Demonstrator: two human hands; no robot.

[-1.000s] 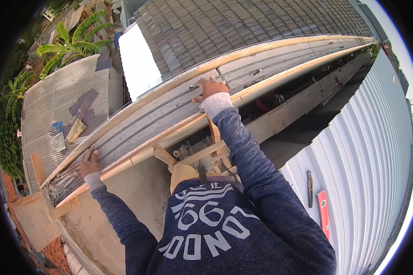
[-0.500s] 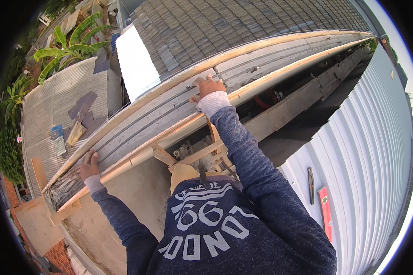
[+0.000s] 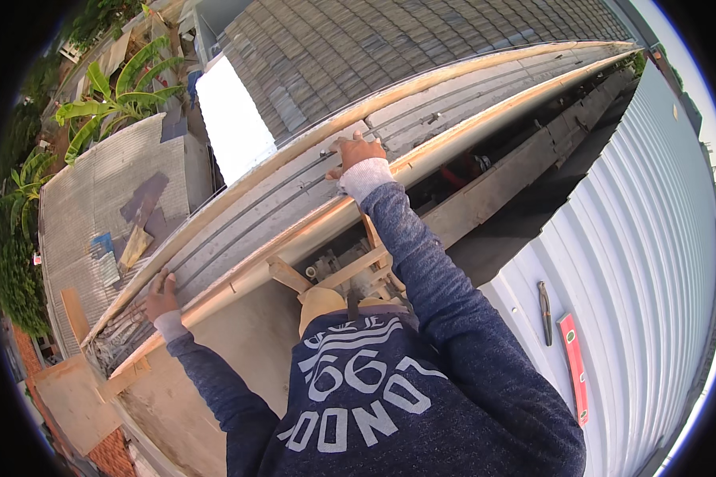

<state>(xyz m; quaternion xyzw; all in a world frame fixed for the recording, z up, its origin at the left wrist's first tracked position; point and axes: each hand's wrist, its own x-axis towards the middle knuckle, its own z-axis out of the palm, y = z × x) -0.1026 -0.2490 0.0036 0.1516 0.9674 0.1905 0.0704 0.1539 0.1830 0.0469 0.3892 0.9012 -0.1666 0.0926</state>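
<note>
A long concrete beam top (image 3: 254, 208) runs between two wooden form boards, with thin steel reinforcing bars (image 3: 282, 184) lying lengthwise along it. My right hand (image 3: 359, 153) is over the bars near the middle, its fingers spread and the thumb apart. It touches or hovers just above them; which one I cannot tell. Toward the near left end, my left hand (image 3: 162, 296) rests by the bars with its fingers stretched out. Nothing shows in either hand. The inner form board (image 3: 254, 269) passes under both my wrists.
Pliers (image 3: 545, 312) and a red spirit level (image 3: 573, 368) lie on the corrugated metal roof (image 3: 636, 262) at right. Below me are wooden braces (image 3: 350, 270) and a dark gap beside a grey beam (image 3: 493, 188). Beyond the outer board is a tiled roof (image 3: 334, 60).
The view has turned slightly. My left hand appears a little farther right, while my right hand stays nearly in place over the bars.
</note>
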